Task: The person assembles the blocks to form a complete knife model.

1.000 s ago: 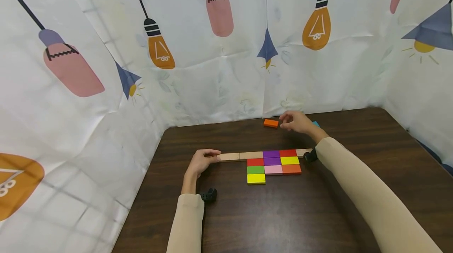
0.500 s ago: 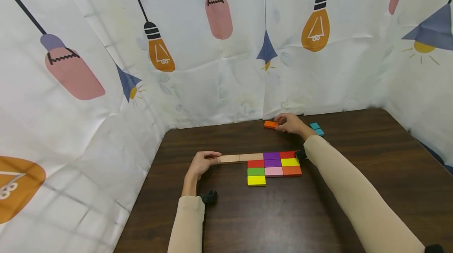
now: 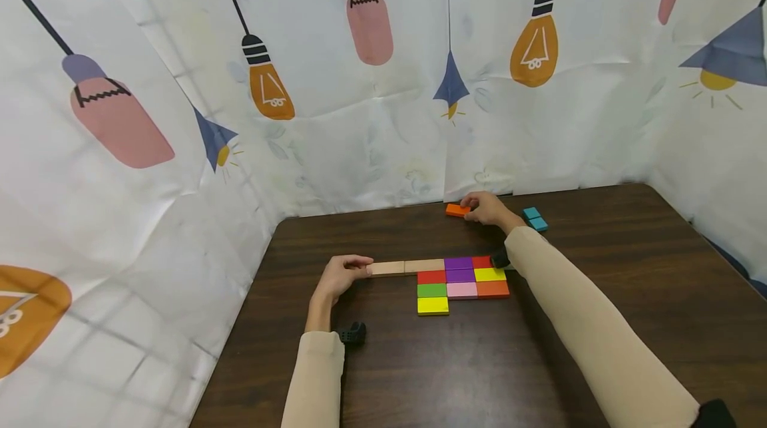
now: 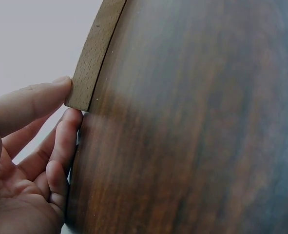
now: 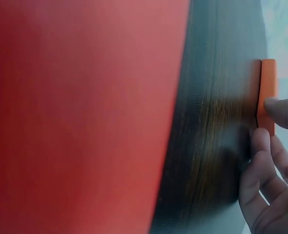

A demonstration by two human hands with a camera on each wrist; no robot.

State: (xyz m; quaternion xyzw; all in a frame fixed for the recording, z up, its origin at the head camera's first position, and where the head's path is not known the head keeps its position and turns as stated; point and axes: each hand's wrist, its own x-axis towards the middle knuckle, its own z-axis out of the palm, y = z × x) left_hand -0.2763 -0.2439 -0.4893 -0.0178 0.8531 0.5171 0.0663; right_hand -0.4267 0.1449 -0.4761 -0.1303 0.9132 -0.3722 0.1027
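A row of plain wooden blocks (image 3: 387, 269) lies on the table, and at its left end my left hand (image 3: 343, 277) pinches the last block. Close up in the left wrist view, the thumb (image 4: 41, 102) lies against that block (image 4: 92, 63) and curled fingers meet its end. At the far edge, my right hand (image 3: 488, 208) pinches an orange block (image 3: 455, 210). In the right wrist view, the thumb (image 5: 282, 113) presses on the orange block (image 5: 267, 80), with fingertips at its near end. Coloured blocks (image 3: 461, 289), several of them, lie joined against the row's front side.
Two teal blocks (image 3: 535, 219) lie right of my right hand. A patterned cloth (image 3: 359, 148) hangs behind the dark wooden table (image 3: 479, 368). My right wrist strap (image 3: 499, 257) hangs over the row's right end. Red (image 5: 80, 117) fills much of the right wrist view, very close.
My right hand has moved left to the orange block and taken hold of it, uncovering the teal blocks. The left hand stays at the wooden row's end.
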